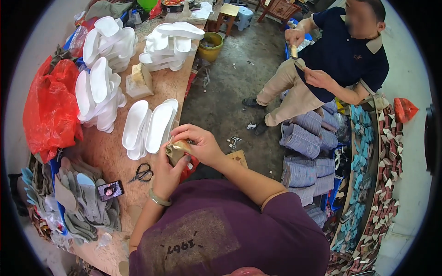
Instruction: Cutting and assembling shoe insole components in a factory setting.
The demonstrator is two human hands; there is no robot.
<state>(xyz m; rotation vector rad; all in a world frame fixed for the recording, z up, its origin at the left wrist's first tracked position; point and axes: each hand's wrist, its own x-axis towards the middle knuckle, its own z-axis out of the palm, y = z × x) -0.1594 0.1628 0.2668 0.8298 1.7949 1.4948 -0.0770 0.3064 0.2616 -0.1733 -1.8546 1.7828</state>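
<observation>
My left hand (166, 172) is wrapped round a small olive-brown and gold shoe piece (176, 152), perhaps a strap or upper; its exact kind is unclear. From above, my right hand (200, 142) pinches the gold edge of that same piece. Both hands are close together in front of my chest, by the table's edge. Just beyond them, white shoe soles (159, 126) lie side by side on the table. Black-handled scissors (142, 173) rest left of my left wrist, which wears a pale bangle (159, 198).
Stacks of white soles (171, 43) and a pale block (139, 81) stand on the wooden table (108, 152). A phone (110, 190) leans on grey insoles (83, 198). Opposite, a co-worker (352, 55) handles a similar piece. Bundled grey pieces (301, 140) and shelves of straps (361, 156) line the right.
</observation>
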